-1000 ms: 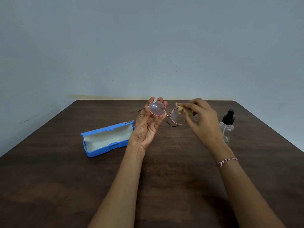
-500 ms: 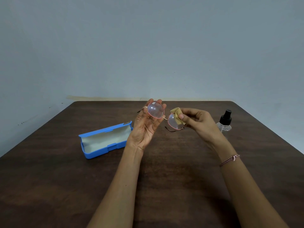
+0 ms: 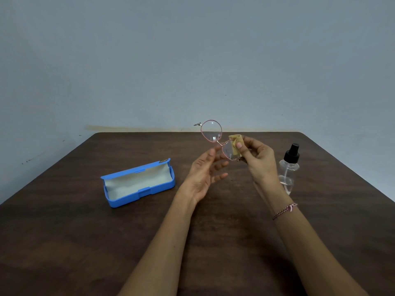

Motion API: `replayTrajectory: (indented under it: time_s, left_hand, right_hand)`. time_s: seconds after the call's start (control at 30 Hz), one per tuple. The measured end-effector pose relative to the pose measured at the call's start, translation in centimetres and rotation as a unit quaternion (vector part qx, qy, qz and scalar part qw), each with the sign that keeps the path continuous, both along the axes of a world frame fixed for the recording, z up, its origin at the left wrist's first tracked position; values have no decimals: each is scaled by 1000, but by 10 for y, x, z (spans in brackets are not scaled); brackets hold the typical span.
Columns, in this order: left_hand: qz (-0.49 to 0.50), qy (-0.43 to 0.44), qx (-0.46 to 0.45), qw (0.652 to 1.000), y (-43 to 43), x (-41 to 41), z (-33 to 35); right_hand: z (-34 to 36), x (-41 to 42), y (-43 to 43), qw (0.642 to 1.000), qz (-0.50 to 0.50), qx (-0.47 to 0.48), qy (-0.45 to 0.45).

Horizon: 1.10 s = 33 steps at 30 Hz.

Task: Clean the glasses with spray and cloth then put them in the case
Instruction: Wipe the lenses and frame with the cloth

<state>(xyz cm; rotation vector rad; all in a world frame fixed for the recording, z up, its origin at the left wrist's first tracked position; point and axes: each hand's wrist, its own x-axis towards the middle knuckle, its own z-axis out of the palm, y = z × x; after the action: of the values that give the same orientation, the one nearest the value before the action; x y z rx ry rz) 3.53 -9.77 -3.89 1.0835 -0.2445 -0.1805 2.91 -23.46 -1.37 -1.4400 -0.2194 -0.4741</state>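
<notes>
Wiping step in hand: glasses (image 3: 211, 131) aloft above table (image 3: 85, 231), tilted. Right hand (image 3: 260, 163) pinching cloth (image 3: 235, 144) around lower lens. Left hand (image 3: 203, 174) loosely spread, index tip by bridge, contact unclear. Next, probably: cloth onto upper lens, left steadying frame; afterwards into open case (image 3: 139, 182).

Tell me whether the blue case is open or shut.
Open. The blue case has its lid tipped back, and its pale lining shows with nothing inside.
</notes>
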Motion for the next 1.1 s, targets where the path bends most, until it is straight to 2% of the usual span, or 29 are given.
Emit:
replayTrajectory:
  time_s: [0.23,0.4,0.57,0.7,0.87,0.97,1.1]
  left_hand:
    - [-48,-16,-38,998,-2,1,-2]
    - [-53,-34,-77,995,2,5,-4]
    - [-65,-45,-86,993,5,8,-6]
    - [-64,-44,-79,994,8,12,-7]
    - [-49,-54,-86,994,16,14,-6]
    - [-44,-58,-85,994,17,14,-5]
    - [-61,-52,-73,994,16,11,-4]
  right_hand:
    - [0,-4,13,999,19,47,4]
    - [2,-9,14,1000,8,12,-10]
    - [0,-12,16,989,-70,-101,-83]
    - [-3,-11,18,934,-148,-261,-195]
    - [-6,-12,22,888,-119,-362,-257]
    - [-6,-11,17,867,-131,-395,-276]
    - [-4,-11,11,869,-181,-391,-242]
